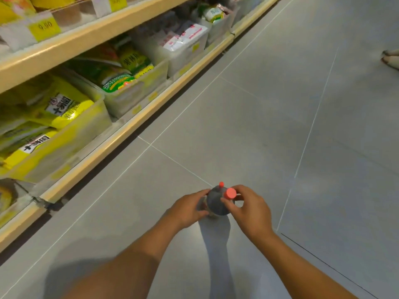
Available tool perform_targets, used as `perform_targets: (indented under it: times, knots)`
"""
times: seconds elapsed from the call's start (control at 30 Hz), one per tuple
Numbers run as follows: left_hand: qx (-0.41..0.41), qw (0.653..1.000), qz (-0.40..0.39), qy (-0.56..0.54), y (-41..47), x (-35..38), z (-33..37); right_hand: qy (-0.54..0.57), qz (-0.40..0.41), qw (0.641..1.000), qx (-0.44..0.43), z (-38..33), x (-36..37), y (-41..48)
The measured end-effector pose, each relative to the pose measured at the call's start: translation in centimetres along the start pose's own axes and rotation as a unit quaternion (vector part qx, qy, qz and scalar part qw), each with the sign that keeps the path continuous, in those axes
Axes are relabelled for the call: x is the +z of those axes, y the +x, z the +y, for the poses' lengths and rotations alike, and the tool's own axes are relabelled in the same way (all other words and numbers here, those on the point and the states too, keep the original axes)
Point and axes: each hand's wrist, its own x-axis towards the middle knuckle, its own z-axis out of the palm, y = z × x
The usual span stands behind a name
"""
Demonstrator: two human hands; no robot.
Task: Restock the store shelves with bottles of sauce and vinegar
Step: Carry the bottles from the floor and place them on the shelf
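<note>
A: Entry: dark, round-shouldered sauce bottle, seen from above over the pale grey tiled floor, low in front of the person. Smooth, glossy dome; contents look near black.

B: Caps?

A: A red-orange round cap, flat and matte, with a second, smaller red stub just behind it. Cannot tell whether that belongs to the same bottle.

B: Hands?

A: Left hand curls round the bottle's left side, fingers close together, thumb along the near side. Right hand pinches the neck just under the cap, thumb and forefinger closed on it, the other fingers loosely bent.

B: Does it stand on the floor?

A: Cannot tell; its base is hidden.

B: Surroundings?

A: To the left, a beige-edged store shelf holding clear plastic bins of soft, crinkled yellow and green packets; white packets farther along. Yellow price tag on the upper rail. Thin pale grout lines cross the tiles.
</note>
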Motion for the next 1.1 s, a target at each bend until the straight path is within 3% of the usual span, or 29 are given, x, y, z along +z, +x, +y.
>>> perform_targets:
  times: [0.23, 0.37, 0.6, 0.83, 1.1]
  knots:
    - [0.012, 1.0, 0.0, 0.019, 0.3, -0.3, -0.4, 0.018, -0.134, 0.99, -0.042, 1.5, -1.5, 2.6]
    - [0.016, 1.0, -0.023, -0.005, 1.4, 0.1, -0.3, 0.054, -0.177, 0.983, 0.015, 3.6, 0.4, 2.5]
    - [0.037, 0.997, -0.057, -0.034, 3.0, 0.8, -1.5, 0.159, -0.155, 0.974, 0.04, 5.7, 3.8, 1.8]
    - [0.031, 0.992, -0.054, -0.111, 3.8, 1.4, -2.5, 0.174, -0.128, 0.975, 0.045, 6.0, 5.0, 1.7]
    - [0.053, 0.995, -0.004, -0.079, 1.8, -3.8, 2.3, 0.22, -0.139, 0.965, 0.016, 1.2, -0.7, 3.2]
